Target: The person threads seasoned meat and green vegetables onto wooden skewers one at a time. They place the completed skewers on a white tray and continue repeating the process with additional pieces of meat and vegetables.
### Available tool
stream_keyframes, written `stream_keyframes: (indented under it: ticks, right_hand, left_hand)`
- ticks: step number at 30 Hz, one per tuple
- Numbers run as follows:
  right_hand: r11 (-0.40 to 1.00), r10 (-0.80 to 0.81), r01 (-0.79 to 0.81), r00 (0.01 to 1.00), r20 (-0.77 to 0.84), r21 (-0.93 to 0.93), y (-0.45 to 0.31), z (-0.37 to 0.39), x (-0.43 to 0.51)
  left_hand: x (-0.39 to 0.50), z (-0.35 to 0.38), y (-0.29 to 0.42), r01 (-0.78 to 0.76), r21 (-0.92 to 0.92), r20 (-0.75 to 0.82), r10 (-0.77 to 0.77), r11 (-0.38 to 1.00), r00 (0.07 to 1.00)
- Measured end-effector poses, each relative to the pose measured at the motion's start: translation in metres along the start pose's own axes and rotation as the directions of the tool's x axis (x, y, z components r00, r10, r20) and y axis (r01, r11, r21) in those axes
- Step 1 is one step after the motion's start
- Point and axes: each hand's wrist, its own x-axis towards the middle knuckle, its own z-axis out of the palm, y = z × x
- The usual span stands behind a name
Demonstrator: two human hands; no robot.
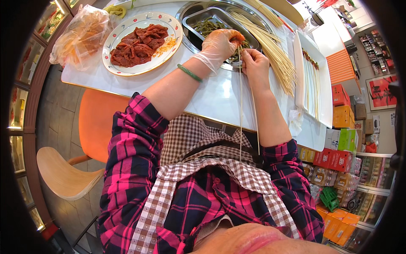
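Note:
My left hand [217, 46], in a clear plastic glove with red-stained fingertips, pinches a small piece of red meat [240, 38] above the steel tray [189, 21] of green pickled-looking strips [206, 26]. My right hand [256, 66], bare, grips thin bamboo skewers [240, 117] close beside it. Two long skewer shafts hang down past the table edge. How far a tip enters the meat is hidden by the fingers. Left of my hands, sliced red marinated meat [136, 46] lies on an oval white plate [109, 52].
A bundle of bamboo skewers [269, 54] spreads over a round metal tray [181, 14] and the table [215, 98]. Right of it, a white tray [324, 95] holds several loaded skewers [311, 79]. A plastic bag [81, 38], crumpled tissue [295, 122] and orange chair [100, 120] are nearby.

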Motion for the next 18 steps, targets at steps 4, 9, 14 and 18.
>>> stream_keyframes:
  ticks: [4, 9, 14, 18]
  right_hand:
    - [0.998, 0.023, -0.024, 1.0, 0.01, 0.054, -0.001, 0.0, -0.001]
    - [0.997, -0.008, 0.009, 1.0, 0.023, -0.072, -0.006, -0.006, -0.009]
    - [0.981, -0.141, 0.138, 0.99, -0.015, -0.138, -0.004, -0.001, -0.006]
    - [0.965, -0.168, 0.157, 0.985, -0.035, -0.211, 0.001, 0.001, -0.001]
  left_hand:
    - [0.002, 0.001, -0.004, 0.008, -0.066, 0.002, -0.007, 0.998, 1.0]
    - [0.003, 0.0, -0.008, 0.052, -0.137, 0.0, -0.052, 0.989, 0.999]
    - [0.002, 0.001, -0.005, 0.049, -0.119, -0.015, -0.051, 0.992, 0.999]
    - [0.002, 0.0, -0.001, 0.055, -0.132, -0.008, -0.057, 0.99, 0.998]
